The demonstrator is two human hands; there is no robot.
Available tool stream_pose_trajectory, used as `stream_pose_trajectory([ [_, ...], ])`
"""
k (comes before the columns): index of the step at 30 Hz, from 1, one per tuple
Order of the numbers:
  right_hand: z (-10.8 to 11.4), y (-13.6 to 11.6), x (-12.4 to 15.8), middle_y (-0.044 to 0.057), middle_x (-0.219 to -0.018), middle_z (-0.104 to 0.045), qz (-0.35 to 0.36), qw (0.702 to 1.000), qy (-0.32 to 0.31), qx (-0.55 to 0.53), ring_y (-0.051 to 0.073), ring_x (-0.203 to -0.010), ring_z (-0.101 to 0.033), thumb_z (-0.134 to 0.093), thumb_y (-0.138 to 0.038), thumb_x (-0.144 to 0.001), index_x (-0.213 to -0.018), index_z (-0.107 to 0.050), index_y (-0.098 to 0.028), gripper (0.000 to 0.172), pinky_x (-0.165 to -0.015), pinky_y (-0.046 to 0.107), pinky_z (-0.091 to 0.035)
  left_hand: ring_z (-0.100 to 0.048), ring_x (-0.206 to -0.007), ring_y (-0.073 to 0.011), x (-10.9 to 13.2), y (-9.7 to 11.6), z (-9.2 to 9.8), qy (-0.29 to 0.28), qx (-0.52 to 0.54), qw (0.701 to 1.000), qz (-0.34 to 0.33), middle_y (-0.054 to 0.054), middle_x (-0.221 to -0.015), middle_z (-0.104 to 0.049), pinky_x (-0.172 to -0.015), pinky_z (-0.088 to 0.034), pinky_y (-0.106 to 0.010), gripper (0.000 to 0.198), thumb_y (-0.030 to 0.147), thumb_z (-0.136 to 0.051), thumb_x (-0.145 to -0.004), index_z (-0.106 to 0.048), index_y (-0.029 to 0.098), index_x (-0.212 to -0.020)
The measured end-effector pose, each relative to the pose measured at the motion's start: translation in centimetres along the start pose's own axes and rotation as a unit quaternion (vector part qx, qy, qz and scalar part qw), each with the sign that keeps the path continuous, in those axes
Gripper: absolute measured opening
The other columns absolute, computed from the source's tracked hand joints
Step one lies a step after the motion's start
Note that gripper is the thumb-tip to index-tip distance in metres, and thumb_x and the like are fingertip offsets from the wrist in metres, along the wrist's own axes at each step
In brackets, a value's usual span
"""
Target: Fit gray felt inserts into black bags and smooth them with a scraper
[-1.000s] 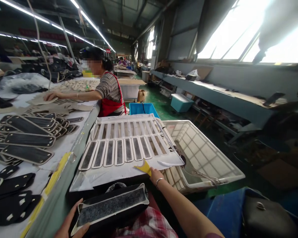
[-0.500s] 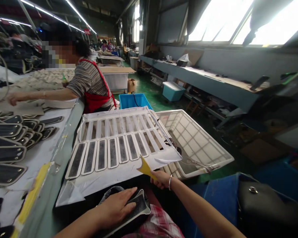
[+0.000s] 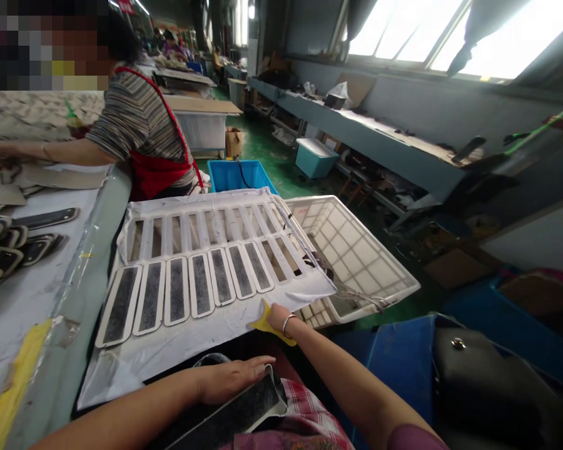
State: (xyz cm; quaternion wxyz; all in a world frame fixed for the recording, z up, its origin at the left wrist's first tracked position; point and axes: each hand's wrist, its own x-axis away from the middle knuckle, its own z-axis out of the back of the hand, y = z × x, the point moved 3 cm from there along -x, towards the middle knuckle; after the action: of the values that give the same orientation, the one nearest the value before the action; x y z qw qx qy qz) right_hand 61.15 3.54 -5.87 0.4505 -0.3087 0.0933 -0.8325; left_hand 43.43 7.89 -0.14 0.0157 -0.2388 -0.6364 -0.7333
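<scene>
My left hand lies flat, fingers together, on a dark felt strip with a white border that rests on my lap. My right hand pinches a small yellow scraper against the near edge of a white sheet. On that sheet lie several bordered dark strips in a row, with empty cut-out slots behind them.
A white plastic crate stands right of the sheet, with scissors on its rim. A co-worker in a striped shirt and red apron leans over the long table on the left, where black strips lie. Blue bins lie ahead and at right.
My view has swung left and down. My left hand shifted from gripping the strip's end to lying on top of it. My right hand brought the yellow scraper down onto the sheet's edge.
</scene>
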Motion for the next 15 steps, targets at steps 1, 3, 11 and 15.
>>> stream_pose_trajectory([
  [1,0.0,0.0,0.2,0.006,-0.108,-0.056,-0.004,1.0,0.001,0.008,0.02,-0.091,-0.057,-0.052,-0.036,-0.087,-0.11,-0.054,-0.014,0.031,-0.077,0.037,-0.05,-0.042,-0.122,-0.0225,-0.1,0.0,0.1,0.003,0.011,1.0,-0.016,-0.007,-0.134,-0.047,-0.106,-0.027,-0.034,0.058,0.051,-0.022,-0.091,-0.033,0.018,-0.137],
  [3,0.0,0.5,1.0,0.005,-0.104,-0.057,-0.019,1.0,0.0,0.016,0.019,-0.088,-0.057,-0.051,-0.037,-0.087,-0.107,-0.055,-0.013,0.032,-0.075,0.036,-0.05,-0.049,-0.115,-0.0221,-0.3,0.1,0.3,0.009,0.035,0.998,-0.044,-0.003,-0.125,-0.055,-0.102,-0.031,-0.031,0.053,0.047,-0.021,-0.092,-0.038,0.021,-0.135],
  [11,1.9,3.2,8.5,-0.002,-0.058,-0.05,-0.031,0.999,0.0,0.041,0.009,-0.052,-0.043,-0.036,-0.046,-0.091,-0.073,-0.054,-0.018,0.038,-0.049,0.022,-0.029,-0.05,-0.11,-0.0219,-0.2,-0.1,0.3,-0.015,0.145,0.986,-0.083,0.0,-0.117,-0.059,-0.099,-0.031,-0.029,0.049,0.041,-0.019,-0.094,-0.052,0.02,-0.122],
  [15,4.0,3.0,10.1,-0.003,-0.056,-0.046,-0.041,0.998,-0.003,0.038,0.008,-0.05,-0.038,-0.04,-0.045,-0.089,-0.071,-0.051,-0.017,0.034,-0.047,0.022,-0.025,-0.049,-0.11,-0.0233,-0.2,-1.3,0.1,-0.045,0.176,0.981,-0.066,-0.004,-0.118,-0.058,-0.098,-0.032,-0.032,0.05,0.044,-0.018,-0.093,-0.049,0.018,-0.123],
])
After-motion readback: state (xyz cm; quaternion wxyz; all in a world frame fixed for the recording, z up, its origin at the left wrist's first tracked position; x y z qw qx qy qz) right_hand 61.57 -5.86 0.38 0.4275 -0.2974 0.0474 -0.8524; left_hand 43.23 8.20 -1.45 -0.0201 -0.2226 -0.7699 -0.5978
